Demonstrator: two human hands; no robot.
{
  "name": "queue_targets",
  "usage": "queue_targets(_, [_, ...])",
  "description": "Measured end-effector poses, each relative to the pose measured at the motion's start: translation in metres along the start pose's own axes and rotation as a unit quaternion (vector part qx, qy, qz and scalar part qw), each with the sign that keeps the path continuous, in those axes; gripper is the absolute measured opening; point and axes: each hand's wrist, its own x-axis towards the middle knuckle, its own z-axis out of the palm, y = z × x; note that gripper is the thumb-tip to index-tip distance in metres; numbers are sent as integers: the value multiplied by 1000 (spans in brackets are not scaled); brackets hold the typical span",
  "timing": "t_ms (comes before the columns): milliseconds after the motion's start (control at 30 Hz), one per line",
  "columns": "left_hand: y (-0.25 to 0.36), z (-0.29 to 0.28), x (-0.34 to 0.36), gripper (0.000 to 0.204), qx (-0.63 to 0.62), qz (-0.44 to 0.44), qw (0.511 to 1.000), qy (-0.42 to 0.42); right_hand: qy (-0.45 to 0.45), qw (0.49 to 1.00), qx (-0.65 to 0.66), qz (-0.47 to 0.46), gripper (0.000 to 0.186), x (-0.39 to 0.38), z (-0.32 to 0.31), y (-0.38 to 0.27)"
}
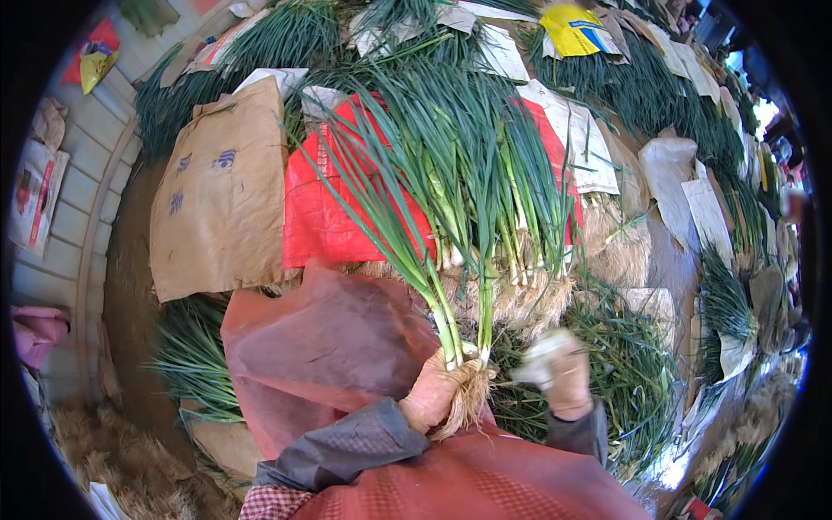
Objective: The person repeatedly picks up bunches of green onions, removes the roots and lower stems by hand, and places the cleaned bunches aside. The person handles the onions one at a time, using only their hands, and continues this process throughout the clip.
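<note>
My left hand point(432, 394) is closed around the lower ends of a few green onions point(446, 321), above my lap. Their pale, stringy roots point(465, 400) hang below the fingers, and the long green leaves point away from me. To its right, my right hand point(568, 381) is raised over loose green leaves point(628, 373). Motion smears its fingers; something whitish shows at them, and I cannot tell what it is. Just beyond both hands, a heap of green onions point(459, 186) lies on a red sack point(347, 230), white ends toward me.
A brown sack point(221, 204) lies at the left, with more green leaves point(198, 355) near it. A reddish plastic apron point(334, 342) covers my lap. More onion bundles point(286, 39) and a yellow bag point(572, 33) are at the far side. Dry roots point(121, 459) are piled lower left.
</note>
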Motion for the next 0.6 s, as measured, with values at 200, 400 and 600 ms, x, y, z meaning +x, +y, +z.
queue_targets(200, [19,-7,-9,24,-72,-35,997,-20,302,940,-111,-117,20,7,-97,-18])
queue_targets(400, [6,-18,-4,31,6,-20,998,-64,8,969,-183,165,34,47,-17,54])
queue_targets(600, [30,-20,-17,36,-86,-59,993,-51,-75,989,-99,85,23,85,28,67])
